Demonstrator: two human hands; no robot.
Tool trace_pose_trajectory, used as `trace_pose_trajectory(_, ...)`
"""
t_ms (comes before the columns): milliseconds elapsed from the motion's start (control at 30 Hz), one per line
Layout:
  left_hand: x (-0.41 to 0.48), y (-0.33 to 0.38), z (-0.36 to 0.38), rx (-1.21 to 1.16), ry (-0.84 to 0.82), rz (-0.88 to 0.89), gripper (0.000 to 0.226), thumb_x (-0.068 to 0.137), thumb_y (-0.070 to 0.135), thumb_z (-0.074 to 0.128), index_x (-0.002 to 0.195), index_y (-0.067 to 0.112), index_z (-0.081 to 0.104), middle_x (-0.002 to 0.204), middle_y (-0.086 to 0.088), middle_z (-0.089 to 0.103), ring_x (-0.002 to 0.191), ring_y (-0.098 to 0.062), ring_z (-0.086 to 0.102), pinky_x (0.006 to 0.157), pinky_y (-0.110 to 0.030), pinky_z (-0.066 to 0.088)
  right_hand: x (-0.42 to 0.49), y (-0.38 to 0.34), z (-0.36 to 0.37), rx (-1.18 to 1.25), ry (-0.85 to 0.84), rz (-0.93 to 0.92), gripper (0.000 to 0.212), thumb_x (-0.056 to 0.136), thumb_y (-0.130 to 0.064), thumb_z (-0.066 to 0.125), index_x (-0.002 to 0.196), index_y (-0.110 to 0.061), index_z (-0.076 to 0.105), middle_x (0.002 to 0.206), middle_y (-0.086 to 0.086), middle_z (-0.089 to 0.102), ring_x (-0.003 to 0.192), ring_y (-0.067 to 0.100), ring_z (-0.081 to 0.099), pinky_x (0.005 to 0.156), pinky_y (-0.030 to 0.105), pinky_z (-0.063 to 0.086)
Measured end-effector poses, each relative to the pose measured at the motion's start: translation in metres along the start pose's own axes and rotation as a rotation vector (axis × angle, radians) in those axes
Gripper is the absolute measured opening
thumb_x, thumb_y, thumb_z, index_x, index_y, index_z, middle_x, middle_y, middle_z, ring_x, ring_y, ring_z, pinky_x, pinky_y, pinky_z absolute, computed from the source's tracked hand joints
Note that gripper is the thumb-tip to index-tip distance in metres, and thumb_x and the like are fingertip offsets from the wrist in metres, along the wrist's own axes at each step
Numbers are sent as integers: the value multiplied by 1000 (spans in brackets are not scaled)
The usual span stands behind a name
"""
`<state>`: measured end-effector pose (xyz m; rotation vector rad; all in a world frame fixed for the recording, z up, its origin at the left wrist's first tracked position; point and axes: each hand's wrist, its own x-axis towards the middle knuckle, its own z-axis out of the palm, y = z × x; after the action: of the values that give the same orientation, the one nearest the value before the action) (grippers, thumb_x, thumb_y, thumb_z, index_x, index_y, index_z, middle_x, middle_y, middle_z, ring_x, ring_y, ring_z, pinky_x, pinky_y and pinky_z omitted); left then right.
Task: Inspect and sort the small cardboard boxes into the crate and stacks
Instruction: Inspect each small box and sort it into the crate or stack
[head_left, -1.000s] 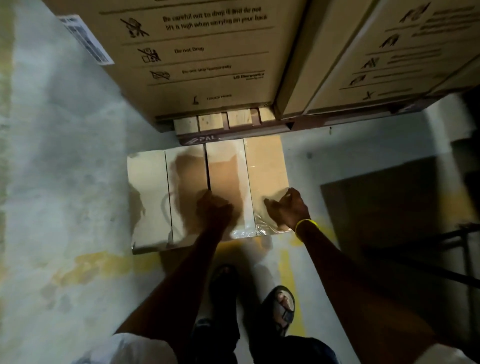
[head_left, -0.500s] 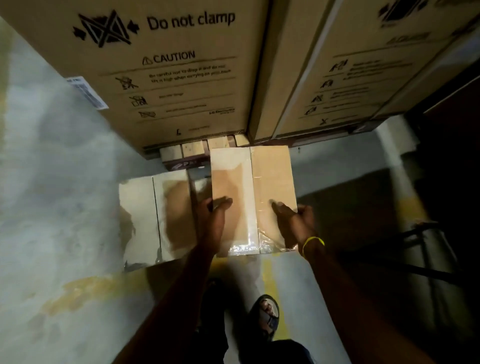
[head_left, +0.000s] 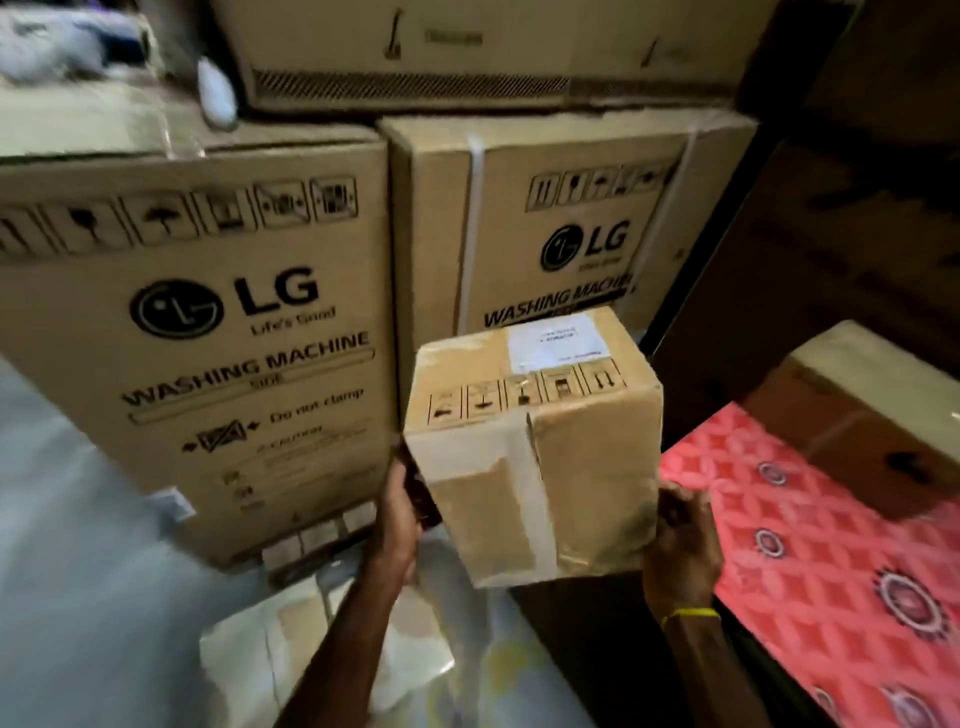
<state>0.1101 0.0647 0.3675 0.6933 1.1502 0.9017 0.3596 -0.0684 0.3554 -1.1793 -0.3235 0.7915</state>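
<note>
Under the grips, blurred plastic-wrapped packs (head_left: 311, 649) lie on the floor (head_left: 78, 571). The small cardboard box (head_left: 535, 452), taped shut with its contents hidden, is held in the air between both: left grip (head_left: 400, 525) clasped on its lower left side, right grip (head_left: 680, 540) curled round its lower right corner. Right of the right grip spreads a red patterned cloth (head_left: 831, 545); just beyond the box stand washing machine cartons (head_left: 192, 312)

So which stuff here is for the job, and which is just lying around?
For the job:
small cardboard box
left hand and right hand, gripping its sides

Just lying about:
left washing machine carton
right washing machine carton
long carton on top
red patterned sheet
</note>
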Motion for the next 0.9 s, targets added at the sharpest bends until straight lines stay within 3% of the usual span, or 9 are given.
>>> trace_pose_trajectory(167, -45, 69, 64, 157, -280, 17, 83, 79, 93, 39, 127, 31, 63, 115, -7, 68, 112, -38, 63, 102, -64, 52, -35, -117, -13, -98, -32, -38, 111, 44, -88, 83, 118, -7, 74, 103, 0, 80, 108, 23, 67, 95, 40, 48)
trace_pose_trajectory(267, -63, 81, 100, 242, -489, 49, 98, 53, 100, 54, 125, 36, 68, 113, 0, 72, 110, -29, 66, 97, -54, 55, -61, -164, -26, -217, -3, 20, 99, 44, -95, 71, 118, -29, 72, 114, -3, 78, 113, 24, 66, 97, 49, 47)
trace_pose_trajectory(367, -75, 75, 136, 340, -696, 72, 87, 57, 93, 66, 124, 38, 73, 120, 3, 77, 112, -22, 71, 93, -46, 59, -87, -201, -57, -172, 42, 102, 101, 47, -95, 68, 126, -31, 70, 126, 2, 76, 122, 33, 65, 96, 69, 50)
trace_pose_trajectory(467, -87, 64, 174, 354, -872, 76, 59, 72, 58, 77, 114, 16, 77, 117, -8, 79, 106, -25, 75, 90, -42, 59, -109, -226, -97, -144, 148, 74, 100, 28, -90, 81, 112, -37, 79, 107, -4, 82, 113, 35, 68, 96, 78, 47)
trace_pose_trajectory(533, -92, 53, 201, 421, -917, 101, 67, 54, 52, 91, 95, 1, 75, 112, -25, 74, 100, -38, 68, 90, -43, 53, -125, -239, -120, -189, 196, 58, 101, 22, -83, 87, 112, -39, 79, 105, -5, 82, 112, 29, 71, 98, 72, 47)
trace_pose_trajectory(600, -107, 42, 229, 515, -980, 175, 43, 45, 40, 84, 71, 7, 75, 88, -10, 79, 81, -22, 70, 68, -25, 55, -139, -250, -140, -240, 250, 40, 108, 30, -76, 90, 126, -32, 71, 112, -6, 81, 108, 17, 76, 97, 64, 51)
trace_pose_trajectory(667, -134, 27, 267, 578, -1064, 174, 38, 49, 29, 71, 82, 14, 79, 80, 6, 76, 76, -13, 66, 61, -19, 53, -151, -258, -163, -228, 338, -40, 99, 42, -65, 92, 129, -25, 69, 114, -3, 81, 103, 14, 79, 93, 58, 55)
trace_pose_trajectory(767, -170, 6, 305, 625, -1192, 144, 52, 60, 23, 62, 109, 30, 77, 89, 1, 72, 77, -10, 61, 73, -32, 51, -165, -263, -197, -151, 481, -209, 82, 55, -44, 94, 127, -10, 71, 111, 9, 81, 100, 26, 80, 85, 44, 63)
trace_pose_trajectory(900, -218, -17, 340, 616, -1159, 228, 34, 74, 28, 77, 104, 13, 74, 84, -4, 71, 71, -15, 67, 58, -24, 57, -177, -262, -241, -154, 543, -298, 65, 61, -25, 91, 118, -4, 68, 98, 8, 83, 85, 18, 81, 68, 24, 63)
